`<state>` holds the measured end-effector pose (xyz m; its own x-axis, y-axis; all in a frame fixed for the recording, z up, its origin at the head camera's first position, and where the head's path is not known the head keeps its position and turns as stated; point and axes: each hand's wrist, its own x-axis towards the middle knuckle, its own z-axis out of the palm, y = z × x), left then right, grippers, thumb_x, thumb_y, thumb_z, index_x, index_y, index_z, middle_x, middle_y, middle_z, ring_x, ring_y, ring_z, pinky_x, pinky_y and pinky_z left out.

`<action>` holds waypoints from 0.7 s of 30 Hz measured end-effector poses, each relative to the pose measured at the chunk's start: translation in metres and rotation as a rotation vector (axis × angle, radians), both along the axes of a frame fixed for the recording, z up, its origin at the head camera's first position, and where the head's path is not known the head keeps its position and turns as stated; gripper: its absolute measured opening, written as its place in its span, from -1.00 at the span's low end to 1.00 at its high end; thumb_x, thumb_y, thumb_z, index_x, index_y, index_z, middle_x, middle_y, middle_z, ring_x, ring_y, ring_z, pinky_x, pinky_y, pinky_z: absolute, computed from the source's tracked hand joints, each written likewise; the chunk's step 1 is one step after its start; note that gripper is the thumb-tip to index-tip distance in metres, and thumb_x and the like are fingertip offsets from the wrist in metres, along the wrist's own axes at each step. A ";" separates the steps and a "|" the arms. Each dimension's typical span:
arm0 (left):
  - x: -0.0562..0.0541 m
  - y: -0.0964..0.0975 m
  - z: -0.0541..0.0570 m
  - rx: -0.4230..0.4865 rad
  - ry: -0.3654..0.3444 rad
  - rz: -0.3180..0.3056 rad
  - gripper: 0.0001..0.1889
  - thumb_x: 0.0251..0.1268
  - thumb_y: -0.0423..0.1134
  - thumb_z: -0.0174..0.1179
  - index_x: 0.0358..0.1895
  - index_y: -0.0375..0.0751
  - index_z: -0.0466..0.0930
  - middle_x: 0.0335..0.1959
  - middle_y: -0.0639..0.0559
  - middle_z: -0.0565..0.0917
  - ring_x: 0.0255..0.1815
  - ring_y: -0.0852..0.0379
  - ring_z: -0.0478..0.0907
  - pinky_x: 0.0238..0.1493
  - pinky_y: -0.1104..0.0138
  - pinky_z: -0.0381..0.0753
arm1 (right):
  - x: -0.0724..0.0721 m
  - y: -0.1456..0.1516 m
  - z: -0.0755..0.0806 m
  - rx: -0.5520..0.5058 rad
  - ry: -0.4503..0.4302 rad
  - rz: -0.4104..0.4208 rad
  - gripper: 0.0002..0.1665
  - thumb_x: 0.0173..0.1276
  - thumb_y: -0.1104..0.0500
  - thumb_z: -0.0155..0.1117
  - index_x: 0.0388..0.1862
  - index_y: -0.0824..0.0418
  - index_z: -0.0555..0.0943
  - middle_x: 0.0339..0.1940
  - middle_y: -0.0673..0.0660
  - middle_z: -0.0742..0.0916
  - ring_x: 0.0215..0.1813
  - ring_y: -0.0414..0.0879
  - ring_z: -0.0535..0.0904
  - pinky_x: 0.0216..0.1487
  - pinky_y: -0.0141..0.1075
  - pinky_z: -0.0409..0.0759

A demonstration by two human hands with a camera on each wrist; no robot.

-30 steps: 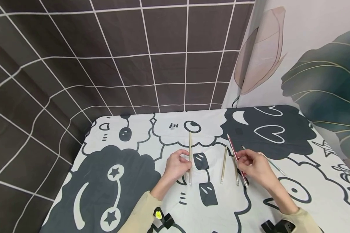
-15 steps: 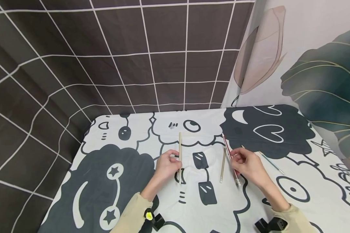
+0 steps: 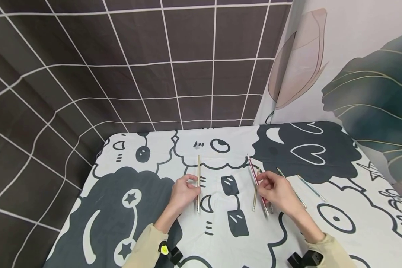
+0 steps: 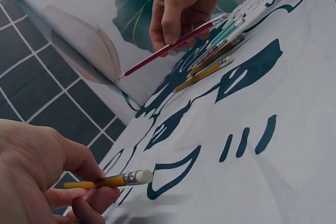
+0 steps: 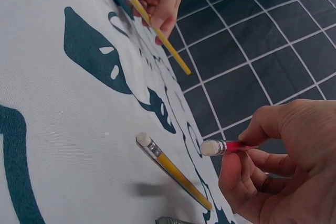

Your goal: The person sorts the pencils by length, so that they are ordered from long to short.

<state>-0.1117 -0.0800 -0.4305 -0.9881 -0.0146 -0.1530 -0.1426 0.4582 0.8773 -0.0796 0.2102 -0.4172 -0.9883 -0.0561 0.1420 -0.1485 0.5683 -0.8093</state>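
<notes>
left hand [image 3: 184,191] pinches a yellow pencil [image 3: 198,167], right hand [image 3: 277,191] a red pencil [image 3: 252,171], fingers narrow on both! below and just left of the right fingers, well away from the left ones, lies a loose pencil [image 5: 184,181], lengthwise outward. another pencil [image 5: 170,220] gets cut off at the right wrist view's edge, colour unclear.

1 yellow pencil [image 5: 170,46], 1 red pencil [image 4: 151,59], both eraser-tipped, aloft, well apart
</notes>
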 end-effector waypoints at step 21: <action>-0.002 -0.025 -0.006 -0.046 -0.009 0.028 -0.63 -0.06 -0.50 0.21 -0.07 -0.37 0.64 -0.71 0.04 0.57 -0.73 0.16 0.49 -0.61 0.34 0.38 | 0.002 -0.006 0.001 0.017 -0.009 0.006 -0.75 0.16 0.48 0.26 -0.14 0.38 0.60 -0.51 0.02 0.62 -0.57 -0.23 0.51 -0.60 -0.33 0.52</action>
